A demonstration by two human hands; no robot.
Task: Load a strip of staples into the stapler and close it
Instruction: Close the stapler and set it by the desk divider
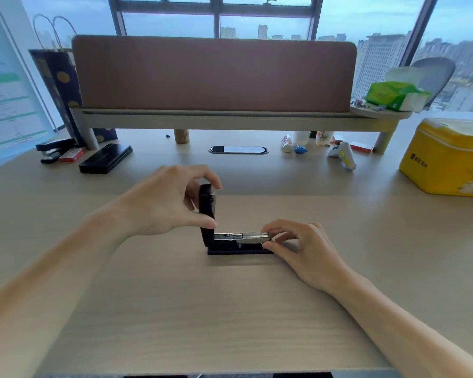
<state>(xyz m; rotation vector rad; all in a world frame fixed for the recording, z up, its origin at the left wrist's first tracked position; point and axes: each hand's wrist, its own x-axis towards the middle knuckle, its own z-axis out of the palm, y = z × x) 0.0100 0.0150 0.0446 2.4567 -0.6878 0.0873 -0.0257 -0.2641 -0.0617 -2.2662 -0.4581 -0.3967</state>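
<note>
Pale wood worktop fills the frame below a window with a city view. At centre, the left hand pinches the stapler's black lid between thumb and fingers, holding it upright and swung fully back. Just right of it, the right hand has thumb and forefinger closed on the front end of a strip of staples lying along the metal channel of the stapler, whose base sits flat on the worktop.

Judging by this, the loading step is under way: next the strip wants seating flat in the channel, then the lid swings down.

No writing is readable; the yellow tin at right carries marks too blurred to make out.
</note>
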